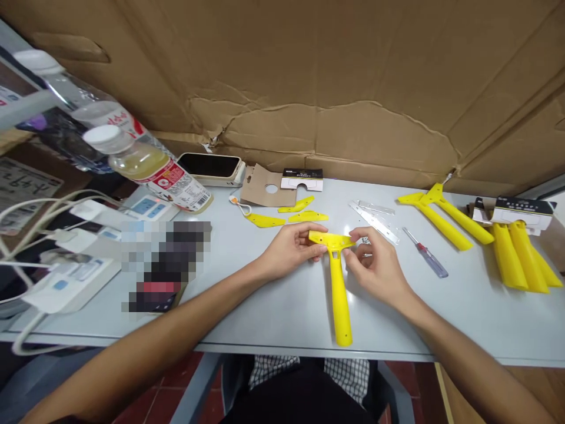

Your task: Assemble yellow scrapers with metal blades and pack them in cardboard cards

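Observation:
A yellow scraper handle (339, 294) with a wide head lies in front of me, its grip pointing toward my body. My left hand (289, 250) is closed on the left end of the head. At the head's right end, my right hand (375, 259) pinches with thumb and forefinger. Partly hidden behind the right fingers are small shiny pieces (365, 241) that I cannot make out. Beyond the hands lie three yellow plates with holes (308, 216) and several flat metal blades (375, 221). A screwdriver (426, 253) with a clear handle rests to the right.
Two more yellow scrapers (445, 221) lie back right, beside several in card packaging (523, 211). Cardboard (269, 187), a black-and-white card (302, 178) and a phone (209, 166) stand along the back. Bottles (163, 176), power strips (75, 282) and cables crowd the left.

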Motion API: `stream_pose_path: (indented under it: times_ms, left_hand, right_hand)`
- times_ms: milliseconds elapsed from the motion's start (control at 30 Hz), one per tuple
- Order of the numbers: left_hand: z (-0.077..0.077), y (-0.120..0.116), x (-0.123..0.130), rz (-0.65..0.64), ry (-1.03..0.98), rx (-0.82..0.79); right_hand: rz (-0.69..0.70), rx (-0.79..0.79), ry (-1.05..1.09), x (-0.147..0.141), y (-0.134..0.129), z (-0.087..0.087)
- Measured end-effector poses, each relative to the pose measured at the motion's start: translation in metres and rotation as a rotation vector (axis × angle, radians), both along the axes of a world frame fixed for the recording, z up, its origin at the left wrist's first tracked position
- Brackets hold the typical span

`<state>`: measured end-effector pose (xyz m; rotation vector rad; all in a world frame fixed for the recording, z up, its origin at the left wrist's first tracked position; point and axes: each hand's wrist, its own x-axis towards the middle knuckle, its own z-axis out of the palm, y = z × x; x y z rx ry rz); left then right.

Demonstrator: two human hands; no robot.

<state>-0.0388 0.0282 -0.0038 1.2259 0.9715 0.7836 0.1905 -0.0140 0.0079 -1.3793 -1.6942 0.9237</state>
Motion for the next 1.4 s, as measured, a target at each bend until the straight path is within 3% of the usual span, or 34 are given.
stream_pose_path:
  times_ms: [133,267,333,467,600,800,900,1000,1100,1200,1300,1400]
  left_hand:
    - [0.002,0.000,-0.002,-0.005,0.040,0.023]
    - [0.002,0.001,-0.005,-0.028,0.225,0.116]
    - [0.001,0.002,-0.007,-0.036,0.385,0.269]
    - [-0.003,0.005,-0.013,-0.045,0.554,0.551]
    - [-0.010,0.008,-0.016,-0.054,0.638,0.694]
    - [-0.020,0.006,-0.015,-0.059,0.736,0.775]
    - [-0.014,0.005,-0.014,-0.047,0.701,0.739]
    - [0.001,0.004,-0.014,0.033,0.560,0.643]
    - [0.012,0.006,-0.013,0.247,0.232,0.435]
    - [0.010,0.009,-0.011,0.464,-0.136,0.272]
    - [0.003,0.010,-0.009,0.556,-0.279,0.112]
    - [0.000,0.005,-0.005,0.572,-0.288,-0.024]
  right_hand:
    - [-0.007,-0.063,0.022,-0.002,-0.001,-0.002]
    - [0.026,0.116,-0.160,0.005,0.002,0.002]
    - [0.136,0.148,-0.252,0.009,0.004,0.006]
    - [0.405,0.018,-0.429,0.013,0.000,0.011]
    - [0.395,0.013,-0.561,0.009,-0.006,0.010]
    - [0.375,-0.002,-0.546,0.005,-0.007,0.007]
    - [0.373,-0.007,-0.466,0.010,-0.003,0.014]
    - [0.254,-0.024,-0.236,0.027,0.008,0.026]
    - [0.048,-0.049,0.110,0.053,0.025,0.035]
    - [-0.106,-0.047,0.411,0.079,0.030,0.032]
    - [-0.226,-0.096,0.468,0.094,0.011,0.020]
    - [-0.213,-0.209,0.447,0.098,-0.023,0.008]
